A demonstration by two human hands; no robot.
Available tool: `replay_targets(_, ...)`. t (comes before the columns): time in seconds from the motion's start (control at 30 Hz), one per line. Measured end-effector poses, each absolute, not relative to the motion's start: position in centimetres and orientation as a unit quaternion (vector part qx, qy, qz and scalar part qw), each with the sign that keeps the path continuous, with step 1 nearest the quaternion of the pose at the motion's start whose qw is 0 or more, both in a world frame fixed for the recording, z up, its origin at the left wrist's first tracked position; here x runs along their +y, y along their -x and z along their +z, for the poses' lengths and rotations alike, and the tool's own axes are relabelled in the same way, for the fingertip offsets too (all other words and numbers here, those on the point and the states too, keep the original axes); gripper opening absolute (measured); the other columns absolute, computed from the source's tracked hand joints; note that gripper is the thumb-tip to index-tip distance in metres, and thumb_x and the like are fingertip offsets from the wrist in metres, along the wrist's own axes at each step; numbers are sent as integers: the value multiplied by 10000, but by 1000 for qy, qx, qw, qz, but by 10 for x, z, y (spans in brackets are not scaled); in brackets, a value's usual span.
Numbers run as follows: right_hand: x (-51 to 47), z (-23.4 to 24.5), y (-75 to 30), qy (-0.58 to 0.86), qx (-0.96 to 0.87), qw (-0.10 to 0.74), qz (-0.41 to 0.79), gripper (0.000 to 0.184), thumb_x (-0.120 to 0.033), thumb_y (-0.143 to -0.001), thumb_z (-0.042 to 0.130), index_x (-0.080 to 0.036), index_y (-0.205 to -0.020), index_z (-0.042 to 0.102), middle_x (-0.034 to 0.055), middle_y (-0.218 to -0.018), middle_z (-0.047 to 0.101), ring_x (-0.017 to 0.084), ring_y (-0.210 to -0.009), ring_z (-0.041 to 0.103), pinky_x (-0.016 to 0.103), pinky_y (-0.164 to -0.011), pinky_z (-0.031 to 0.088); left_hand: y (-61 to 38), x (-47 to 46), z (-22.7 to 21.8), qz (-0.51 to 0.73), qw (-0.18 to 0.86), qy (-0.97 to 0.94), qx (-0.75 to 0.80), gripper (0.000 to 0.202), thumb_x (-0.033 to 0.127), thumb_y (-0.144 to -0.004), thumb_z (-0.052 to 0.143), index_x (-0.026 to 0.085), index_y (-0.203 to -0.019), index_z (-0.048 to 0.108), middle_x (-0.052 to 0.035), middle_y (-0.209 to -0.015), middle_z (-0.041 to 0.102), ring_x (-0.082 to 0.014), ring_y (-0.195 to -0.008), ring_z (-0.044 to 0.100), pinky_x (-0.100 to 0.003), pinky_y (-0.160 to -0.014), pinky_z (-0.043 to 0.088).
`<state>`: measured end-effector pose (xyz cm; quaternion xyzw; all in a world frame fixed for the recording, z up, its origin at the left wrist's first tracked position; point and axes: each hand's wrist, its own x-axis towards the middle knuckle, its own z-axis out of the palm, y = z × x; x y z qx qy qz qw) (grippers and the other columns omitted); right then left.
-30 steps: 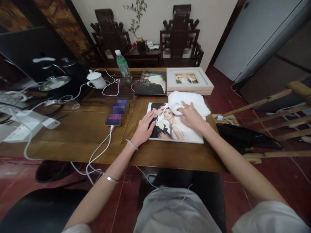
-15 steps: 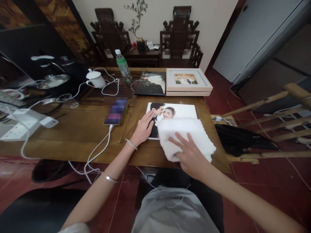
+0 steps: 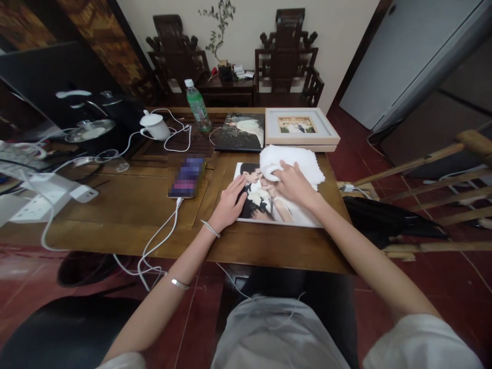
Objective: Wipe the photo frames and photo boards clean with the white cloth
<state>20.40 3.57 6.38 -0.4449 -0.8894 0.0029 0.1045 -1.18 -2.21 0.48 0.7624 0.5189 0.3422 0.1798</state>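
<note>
Head view: the left hand (image 3: 230, 204) rests fingers outstretched, gripping nothing, on the left edge of the couple's portrait panel (image 3: 255, 206) — flat on the near wooden table (image 3: 246, 248). The right hand's fingers (image 3: 285, 167), partly spread, press a white towel (image 3: 305, 160) over its far side — grip unclear.

The room is a bit dim, and the light is soft. I cannot tell where it comes from. The fluffy white cloth (image 3: 302, 161) looks very bright. The carved dark wooden chair (image 3: 289, 61) at the back is nearly black. The red tiled floor (image 3: 200, 312) has a pale shiny patch far left. Near the right side, the light-brown wooden bars (image 3: 409, 164) look stretched and fuzzy. Little squares blur the flat purple-blue phone (image 3: 188, 177).
</note>
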Motion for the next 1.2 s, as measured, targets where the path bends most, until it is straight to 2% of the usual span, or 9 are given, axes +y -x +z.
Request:
replay_targets(0.17, -4, 54, -206, 416, -905, 85, -15, 379, -33, -742, 458, -122, -1046, 666, 157, -1413, 463, 394, -1357, 283, 695, -1045, 199, 11, -22, 5, 340, 181, -759, 524, 470, 304, -952, 372, 225, -1415, 389, -66, -1506, 350, -218, -1399, 296, -475, -1142, 249)
replay_targets(0.43, -90, 50, -218, 323, -942, 92, -17, 301, -10, -696, 491, -168, -820, 714, 127, -1420, 463, 422, -1340, 310, 708, -1045, 234, 10, -24, 8, 331, 180, -761, 528, 482, 302, -951, 380, 213, -1425, 372, -75, -1511, 340, -219, -1406, 280, -465, -1146, 236)
replay_targets(0.63, -64, 56, -217, 306, -948, 80, 18, 385, 18, -683, 455, -166, -894, 718, 119, -1393, 496, 395, -1339, 330, 701, -1031, 260, 12, -23, 6, 334, 181, -764, 521, 482, 308, -952, 385, 234, -1428, 364, -63, -1512, 339, -219, -1407, 277, -465, -1148, 233)
replay_targets(0.9, -16, 55, -204, 353, -931, 88, 9, 433, 33, -677, 454, -156, -977, 702, 123, -1387, 503, 359, -1343, 342, 675, -1056, 231, 11, -22, 7, 331, 176, -769, 517, 490, 299, -953, 379, 182, -1429, 364, -85, -1512, 333, -206, -1411, 269, -438, -1150, 240)
replay_targets(1.2, -60, 55, -217, 294, -952, 80, 8, 364, 19, -686, 458, -173, -866, 709, 114, -1421, 465, 387, -1365, 281, 709, -1038, 239, 12, -22, 7, 329, 170, -774, 513, 489, 282, -946, 390, 234, -1431, 353, -63, -1511, 342, -228, -1407, 277, -480, -1141, 252)
